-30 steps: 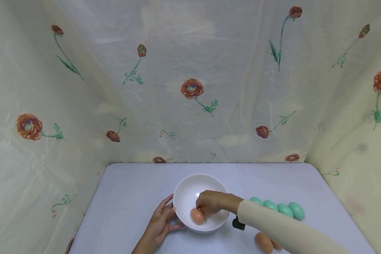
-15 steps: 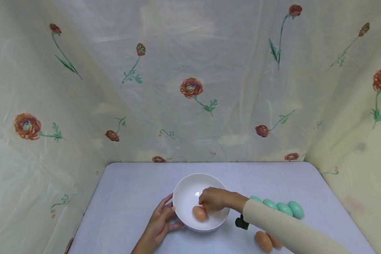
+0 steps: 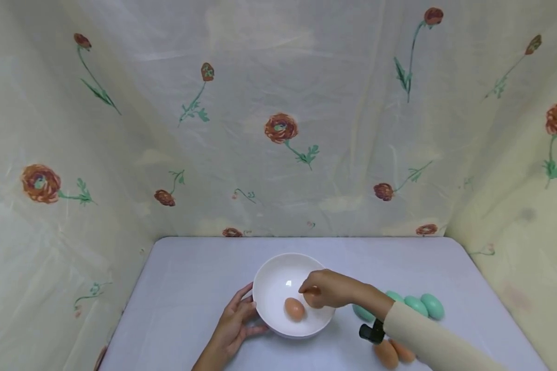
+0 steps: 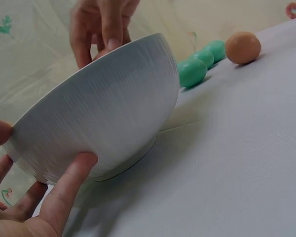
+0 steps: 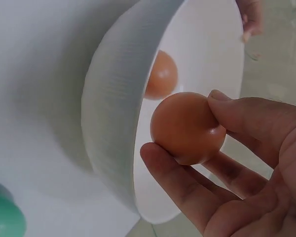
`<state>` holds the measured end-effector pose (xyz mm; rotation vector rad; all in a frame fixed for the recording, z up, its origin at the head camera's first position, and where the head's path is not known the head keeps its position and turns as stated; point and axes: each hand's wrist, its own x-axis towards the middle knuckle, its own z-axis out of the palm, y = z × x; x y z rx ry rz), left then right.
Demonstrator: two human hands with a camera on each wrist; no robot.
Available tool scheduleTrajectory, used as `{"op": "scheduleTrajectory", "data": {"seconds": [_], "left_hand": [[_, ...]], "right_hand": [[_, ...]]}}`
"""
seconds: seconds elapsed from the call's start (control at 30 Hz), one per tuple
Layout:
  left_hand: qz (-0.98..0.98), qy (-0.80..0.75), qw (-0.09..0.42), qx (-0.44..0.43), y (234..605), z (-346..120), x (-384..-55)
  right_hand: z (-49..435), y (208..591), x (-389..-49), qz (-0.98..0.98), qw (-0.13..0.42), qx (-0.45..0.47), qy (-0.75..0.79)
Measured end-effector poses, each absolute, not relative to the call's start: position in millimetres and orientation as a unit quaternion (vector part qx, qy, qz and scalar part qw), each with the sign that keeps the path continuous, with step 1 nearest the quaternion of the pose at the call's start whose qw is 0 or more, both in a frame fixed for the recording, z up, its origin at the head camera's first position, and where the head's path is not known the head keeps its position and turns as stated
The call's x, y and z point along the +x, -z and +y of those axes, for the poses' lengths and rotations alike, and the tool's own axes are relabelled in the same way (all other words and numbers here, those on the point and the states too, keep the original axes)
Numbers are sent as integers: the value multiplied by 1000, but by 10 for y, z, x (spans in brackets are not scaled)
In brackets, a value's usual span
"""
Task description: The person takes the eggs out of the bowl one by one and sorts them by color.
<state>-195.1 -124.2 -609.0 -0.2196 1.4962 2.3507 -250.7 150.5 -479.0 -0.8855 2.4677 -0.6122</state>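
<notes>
My right hand [image 3: 336,288] holds a brown egg [image 5: 185,128] between thumb and fingers, over the right part of a white bowl [image 3: 271,288]. In the right wrist view this egg sits at the rim opening. A second brown egg [image 3: 294,309] lies inside the bowl, apart from the hand. My left hand [image 3: 234,322] is at the bowl's left side. In the left wrist view its spread fingers [image 4: 64,192] touch the ribbed outer wall, one tip near the rim. The bowl stands upright on the table.
Right of the bowl, several green eggs [image 3: 432,306] lie in a row on the white table [image 3: 190,268], partly behind my right forearm. Two brown eggs [image 3: 386,353] lie nearer the front. A black wrist camera [image 3: 372,332] hangs under my right wrist. Flowered cloth [image 3: 334,170] surrounds the table.
My right hand has moved rightward and up within the bowl, and the egg it holds now shows. The other egg has rolled slightly right. My left hand has stayed put.
</notes>
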Motion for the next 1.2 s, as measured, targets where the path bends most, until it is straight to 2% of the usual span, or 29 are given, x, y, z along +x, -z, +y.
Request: {"op": "scheduleTrajectory", "data": {"seconds": [0.13, 0.37, 0.5, 0.77, 0.9, 1.0, 1.1, 1.2], "left_hand": [[530, -827, 173, -78, 6087, -1241, -1940], [534, -824, 170, -84, 6078, -1239, -1932], [531, -825, 176, -82, 6086, -1224, -1924], [534, -824, 173, -76, 6086, -1221, -1912], [536, -824, 171, -72, 6080, -1230, -1912], [539, -821, 171, -72, 6066, -1238, -1910], [542, -820, 169, -74, 6056, -1235, -1909], [543, -819, 168, -77, 6068, -1228, -1912]], "right_hand": [[1722, 4700, -2420, 885, 215, -320, 262], [2092, 4531, -2290, 888, 158, -318, 291], [2324, 4506, -2173, 895, 160, -292, 296], [2914, 4591, -1925, 908, 143, -251, 304], [3263, 4693, -1796, 923, 102, -231, 288], [3480, 4809, -1708, 932, 52, -234, 271], [3643, 4899, -1647, 938, 29, -226, 262], [3769, 4943, -1595, 945, 48, -195, 259]]}}
